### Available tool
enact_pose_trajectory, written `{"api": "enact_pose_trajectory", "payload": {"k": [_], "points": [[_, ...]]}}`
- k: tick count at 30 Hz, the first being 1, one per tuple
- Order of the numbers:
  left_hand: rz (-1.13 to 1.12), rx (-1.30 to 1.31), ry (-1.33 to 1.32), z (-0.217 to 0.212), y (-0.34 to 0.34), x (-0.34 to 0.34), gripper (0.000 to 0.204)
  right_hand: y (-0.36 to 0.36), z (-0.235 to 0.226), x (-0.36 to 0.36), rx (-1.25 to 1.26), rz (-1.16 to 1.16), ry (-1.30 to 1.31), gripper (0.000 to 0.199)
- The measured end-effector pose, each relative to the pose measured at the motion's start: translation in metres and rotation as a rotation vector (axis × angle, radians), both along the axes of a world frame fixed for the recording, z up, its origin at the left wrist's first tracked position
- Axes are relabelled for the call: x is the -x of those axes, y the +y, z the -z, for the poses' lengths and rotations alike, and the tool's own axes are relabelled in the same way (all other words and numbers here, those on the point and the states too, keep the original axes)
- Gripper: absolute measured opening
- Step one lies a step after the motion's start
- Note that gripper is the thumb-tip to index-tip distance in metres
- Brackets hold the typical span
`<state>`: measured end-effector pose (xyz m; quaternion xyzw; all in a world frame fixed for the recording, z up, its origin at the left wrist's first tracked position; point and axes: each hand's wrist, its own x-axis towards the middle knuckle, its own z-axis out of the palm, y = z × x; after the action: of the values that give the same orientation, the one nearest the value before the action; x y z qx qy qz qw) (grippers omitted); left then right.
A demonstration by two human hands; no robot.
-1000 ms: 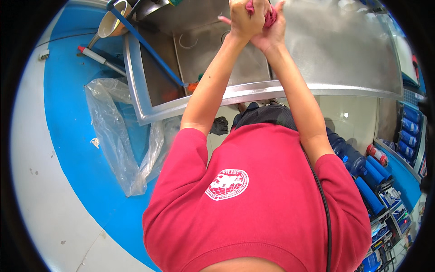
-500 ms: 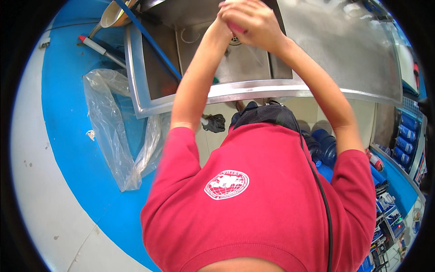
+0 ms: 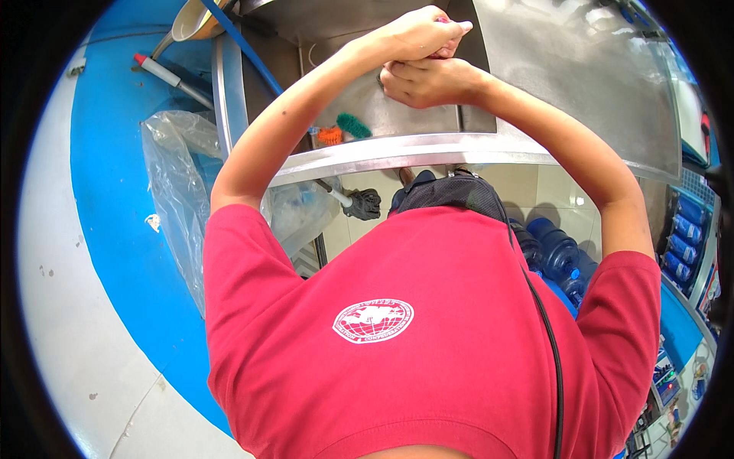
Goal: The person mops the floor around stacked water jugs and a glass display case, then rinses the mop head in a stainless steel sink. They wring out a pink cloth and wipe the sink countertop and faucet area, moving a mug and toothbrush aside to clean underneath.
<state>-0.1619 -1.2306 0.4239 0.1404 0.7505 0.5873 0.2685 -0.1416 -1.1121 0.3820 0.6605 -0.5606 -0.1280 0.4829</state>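
Steel sink (image 3: 428,144); hands (image 3: 428,81) clench apparent cloth (image 3: 442,21).

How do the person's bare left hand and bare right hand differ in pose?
The bare left hand is higher in the picture; the bare right hand is below it. The left hand reaches in rightward, the right hand leftward. Both are clenched over the silver metal sink, some red cloth showing.

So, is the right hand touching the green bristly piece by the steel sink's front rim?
Apart. The head view shows a strip of bare grey steel sink between the right hand and the green bristly piece.
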Motion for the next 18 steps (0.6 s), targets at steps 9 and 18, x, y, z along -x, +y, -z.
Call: {"api": "enact_pose_trajectory", "payload": {"k": [9, 18], "points": [[-0.035, 0.554, 0.168, 0.05, 0.024, 0.028, 0.046, -0.011, 0.055, 0.013, -0.221, 0.394, 0.141, 0.017], [0.074, 0.804, 0.786, 0.111, 0.035, 0.055, 0.046, -0.025, 0.12, 0.042, -0.399, 0.603, -0.357, 0.03]]}}
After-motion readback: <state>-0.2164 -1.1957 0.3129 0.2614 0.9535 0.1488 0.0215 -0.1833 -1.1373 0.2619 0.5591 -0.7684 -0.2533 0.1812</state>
